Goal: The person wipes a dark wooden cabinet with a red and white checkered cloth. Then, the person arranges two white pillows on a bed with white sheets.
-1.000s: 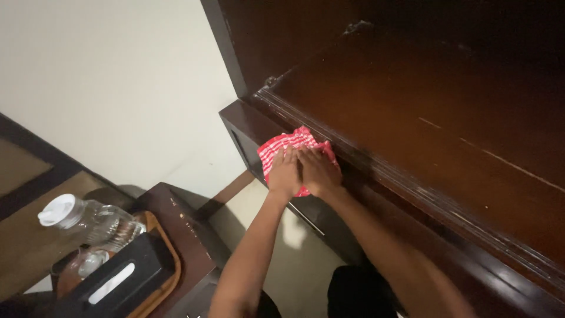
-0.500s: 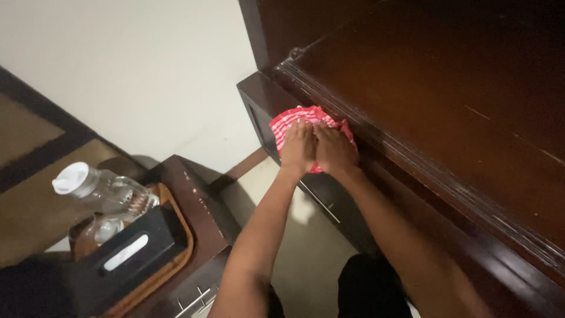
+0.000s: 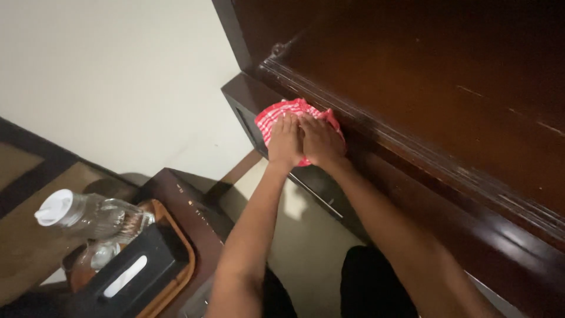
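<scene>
A red and white striped cloth (image 3: pixel 276 113) lies bunched on a low ledge of a dark wooden cabinet (image 3: pixel 447 88), just under its moulded edge. My left hand (image 3: pixel 285 140) and my right hand (image 3: pixel 321 141) lie side by side, palms down, pressing on the cloth. Both forearms reach up from the bottom of the view. The cloth's lower part is hidden under my hands.
At lower left a dark side table (image 3: pixel 191 203) carries a wooden tray (image 3: pixel 179 268) with a clear plastic bottle (image 3: pixel 88 213), a glass jar and a black tissue box (image 3: pixel 126 277). A pale wall fills the upper left. Beige floor shows between the table and the cabinet.
The view has shifted, so hands and cloth sit a little further right and lower in frame. Both hands stay pressed together on the cloth, which has barely moved along the ledge.
</scene>
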